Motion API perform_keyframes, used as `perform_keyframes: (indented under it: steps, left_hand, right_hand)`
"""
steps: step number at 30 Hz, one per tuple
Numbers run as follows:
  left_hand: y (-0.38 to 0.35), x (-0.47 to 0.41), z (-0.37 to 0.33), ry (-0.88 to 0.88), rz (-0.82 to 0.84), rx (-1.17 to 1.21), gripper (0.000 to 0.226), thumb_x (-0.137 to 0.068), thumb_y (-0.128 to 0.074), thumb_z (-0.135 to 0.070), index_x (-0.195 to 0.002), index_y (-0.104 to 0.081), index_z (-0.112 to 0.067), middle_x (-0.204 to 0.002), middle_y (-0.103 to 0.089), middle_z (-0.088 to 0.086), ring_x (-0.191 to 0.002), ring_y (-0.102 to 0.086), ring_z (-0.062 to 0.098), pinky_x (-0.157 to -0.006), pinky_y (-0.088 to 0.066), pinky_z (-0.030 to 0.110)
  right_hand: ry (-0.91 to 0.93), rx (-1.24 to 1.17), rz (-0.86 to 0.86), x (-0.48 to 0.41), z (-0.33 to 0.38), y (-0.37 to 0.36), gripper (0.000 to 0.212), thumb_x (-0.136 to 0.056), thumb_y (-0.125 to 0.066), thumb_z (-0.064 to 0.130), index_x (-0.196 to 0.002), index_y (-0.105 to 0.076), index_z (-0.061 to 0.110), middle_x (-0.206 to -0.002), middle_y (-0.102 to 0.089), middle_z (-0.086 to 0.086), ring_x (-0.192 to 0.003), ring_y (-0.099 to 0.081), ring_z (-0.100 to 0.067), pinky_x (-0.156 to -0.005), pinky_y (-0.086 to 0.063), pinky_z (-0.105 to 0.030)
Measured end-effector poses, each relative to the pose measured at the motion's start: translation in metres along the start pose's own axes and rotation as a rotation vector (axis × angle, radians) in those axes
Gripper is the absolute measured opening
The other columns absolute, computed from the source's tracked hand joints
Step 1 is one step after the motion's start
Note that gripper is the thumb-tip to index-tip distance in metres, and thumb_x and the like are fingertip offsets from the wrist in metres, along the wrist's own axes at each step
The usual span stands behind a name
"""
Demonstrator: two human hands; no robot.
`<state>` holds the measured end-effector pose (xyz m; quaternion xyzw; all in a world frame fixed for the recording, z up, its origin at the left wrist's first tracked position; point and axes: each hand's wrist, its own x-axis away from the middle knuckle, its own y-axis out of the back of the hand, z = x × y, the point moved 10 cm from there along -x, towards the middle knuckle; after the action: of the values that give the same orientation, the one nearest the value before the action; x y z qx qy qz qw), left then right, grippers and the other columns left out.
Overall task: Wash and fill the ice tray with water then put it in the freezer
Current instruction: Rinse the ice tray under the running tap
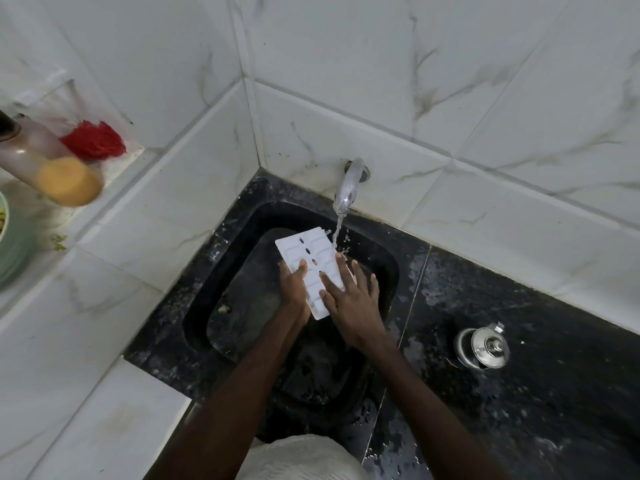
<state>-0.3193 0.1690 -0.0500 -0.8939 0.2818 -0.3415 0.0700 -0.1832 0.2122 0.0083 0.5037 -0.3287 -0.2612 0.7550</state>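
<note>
nearby, steel lid (483, 348) on counter; left hand (294, 289) grips ice tray (311, 268), right hand (353, 296) fingers spread.

both hands (294, 289) hold ice tray (310, 263) under tap (348, 188).

White ice tray (311, 268), underside up, tilted over the black sink (377, 258), far corner under the running water

walls: white marble-look tile (450, 81), corner joint | counter: wet black granite (554, 393) | ledge (114, 216): white tile, left | light: dim
</note>
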Motion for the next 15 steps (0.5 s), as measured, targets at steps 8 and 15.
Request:
perform_keyframes:
  steps: [8, 15]
  left_hand:
    - [0.022, -0.004, -0.012, 0.029, -0.131, 0.037, 0.039, -0.106, -0.052, -0.012, -0.145, -0.044, -0.014, -0.134, -0.064, 0.013, -0.114, -0.068, 0.034, -0.073, -0.060, 0.041]
    - [0.007, 0.001, -0.012, 0.017, -0.111, 0.039, 0.039, -0.106, -0.053, -0.012, -0.144, -0.044, -0.014, -0.134, -0.065, 0.013, -0.114, -0.069, 0.032, -0.088, -0.060, 0.051]
  right_hand:
    - [0.061, -0.036, -0.009, 0.035, -0.017, 0.002, 0.049, -0.108, -0.017, 0.060, -0.155, -0.031, 0.053, -0.170, 0.018, 0.016, -0.159, 0.010, -0.018, -0.125, 0.002, -0.057]
    - [0.014, -0.127, -0.109, 0.026, -0.028, 0.016, 0.050, -0.108, -0.018, 0.058, -0.158, -0.024, 0.051, -0.170, 0.015, 0.018, -0.159, 0.005, -0.016, -0.126, -0.006, -0.056]
